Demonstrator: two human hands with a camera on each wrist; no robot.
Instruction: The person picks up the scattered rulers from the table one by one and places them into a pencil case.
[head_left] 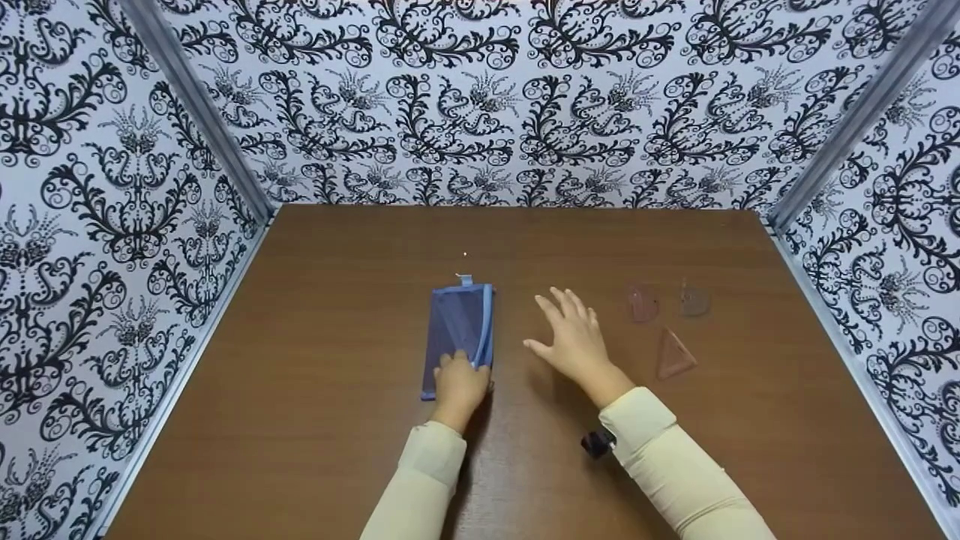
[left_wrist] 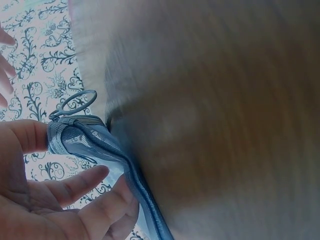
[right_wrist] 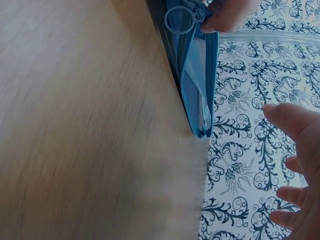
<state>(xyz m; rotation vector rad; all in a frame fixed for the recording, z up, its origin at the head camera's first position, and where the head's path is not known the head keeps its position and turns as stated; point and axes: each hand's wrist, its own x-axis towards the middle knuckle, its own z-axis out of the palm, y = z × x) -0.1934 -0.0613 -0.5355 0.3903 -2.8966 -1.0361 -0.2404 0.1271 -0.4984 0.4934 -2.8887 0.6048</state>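
Observation:
A blue mesh zip pouch lies on the brown table, its near end in the grip of my left hand. Seen from the left wrist, the thumb is at the pouch edge beside a ring-shaped zipper pull, with the fingers on the other side. In the right wrist view the pouch's zipped side gapes apart. My right hand hovers to the right of the pouch, fingers spread and holding nothing. Its fingers also show apart from the pouch in the right wrist view.
Right of my right hand lie a pinkish protractor, a clear protractor and a pinkish triangular set square. A tiny white speck is beyond the pouch. Patterned walls enclose the table's back and sides.

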